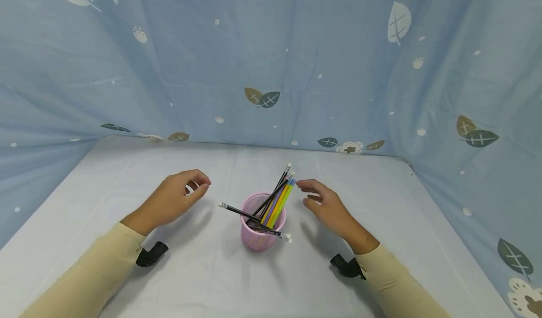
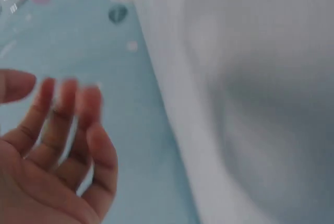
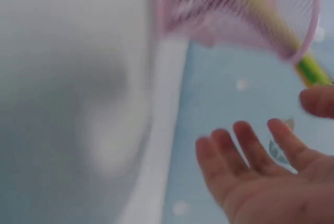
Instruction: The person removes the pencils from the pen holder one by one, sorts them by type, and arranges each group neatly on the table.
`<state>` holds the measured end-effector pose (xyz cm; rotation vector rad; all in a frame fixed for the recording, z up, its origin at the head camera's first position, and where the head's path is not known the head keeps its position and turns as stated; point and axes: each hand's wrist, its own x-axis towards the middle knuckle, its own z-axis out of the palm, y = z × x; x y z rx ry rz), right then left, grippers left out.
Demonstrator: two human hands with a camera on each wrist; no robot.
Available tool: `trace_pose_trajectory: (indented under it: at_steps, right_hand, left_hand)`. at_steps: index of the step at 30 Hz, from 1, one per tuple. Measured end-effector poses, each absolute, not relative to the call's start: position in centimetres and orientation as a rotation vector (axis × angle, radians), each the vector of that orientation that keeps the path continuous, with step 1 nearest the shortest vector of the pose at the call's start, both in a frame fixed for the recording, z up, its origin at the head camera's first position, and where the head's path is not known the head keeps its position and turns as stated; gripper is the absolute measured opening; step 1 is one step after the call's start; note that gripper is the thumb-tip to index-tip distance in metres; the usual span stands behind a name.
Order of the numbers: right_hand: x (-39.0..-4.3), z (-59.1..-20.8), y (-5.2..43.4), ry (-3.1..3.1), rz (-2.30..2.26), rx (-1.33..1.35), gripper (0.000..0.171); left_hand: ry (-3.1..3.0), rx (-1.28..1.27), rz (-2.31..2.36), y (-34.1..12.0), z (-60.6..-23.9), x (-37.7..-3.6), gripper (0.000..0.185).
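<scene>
Right fingers [image 1: 306,184] loosely curled, holding nothing; index tip just beside the tops of the upright pencils [image 1: 279,198], not plainly touching; right hand [image 1: 326,206] right of the cup [image 1: 260,231], nearer than the left; left hand [image 1: 171,198] well left of cup, fingers relaxed, thumb and forefinger nearly meeting, nothing between them; pencil bundle leaning up and away from cup's middle, long axis steep, tops tilted toward right fingers; one black pencil [image 1: 254,220] lying crosswise over cup's rim; cup pink wire mesh, round, standing on white cloth [image 1: 127,167]; blue leaf-print fabric [image 1: 271,50] behind cup.
</scene>
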<state>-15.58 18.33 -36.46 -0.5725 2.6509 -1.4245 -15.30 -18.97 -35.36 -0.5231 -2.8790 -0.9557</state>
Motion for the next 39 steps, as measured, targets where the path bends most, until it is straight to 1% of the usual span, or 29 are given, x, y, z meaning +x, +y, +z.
trace_pose_trajectory:
  at_steps: [2, 4, 7, 10, 13, 15, 21, 29, 34, 39]
  right_hand:
    - [-14.7, -36.6, 17.6, 2.393, -1.593, -0.660, 0.054]
    - [-14.1, -36.8, 16.8, 2.157, -1.671, -0.731, 0.066]
    - [-13.4, -37.0, 15.8, 1.941, -1.665, -0.779, 0.080]
    - [-13.0, -37.2, 15.1, 1.867, -1.665, -0.815, 0.083]
    - [-12.9, -37.5, 14.6, 1.876, -1.673, -0.835, 0.087]
    - [-12.9, -37.6, 14.2, 1.921, -1.671, -0.831, 0.086]
    - [-12.6, -37.8, 13.7, 2.022, -1.676, -0.786, 0.077]
    - [-12.4, -38.1, 13.8, 2.065, -1.695, -0.745, 0.080]
    - [-12.2, -38.2, 14.2, 2.079, -1.707, -0.735, 0.079]
    - [-12.0, -38.3, 14.5, 2.089, -1.708, -0.733, 0.079]
  left_hand:
    - [-2.848, -0.616, -1.164, -18.2, -35.3, -14.4, 0.011]
    - [-2.821, -0.675, -1.371, -17.5, -35.3, -13.5, 0.007]
    - [-2.764, -0.743, -1.641, -16.8, -35.4, -12.5, 0.014]
    - [-2.706, -0.780, -1.758, -16.1, -35.5, -12.1, 0.022]
    - [-2.669, -0.797, -1.765, -15.5, -35.6, -12.1, 0.025]
    - [-2.665, -0.807, -1.729, -15.2, -35.7, -12.2, 0.024]
    - [-2.685, -0.831, -1.668, -14.7, -35.9, -12.4, 0.014]
    - [-2.691, -0.821, -1.667, -14.2, -36.0, -12.5, 0.012]
    - [-2.711, -0.822, -1.660, -13.7, -35.9, -12.7, 0.010]
    - [-2.742, -0.795, -1.665, -13.5, -35.6, -12.8, 0.012]
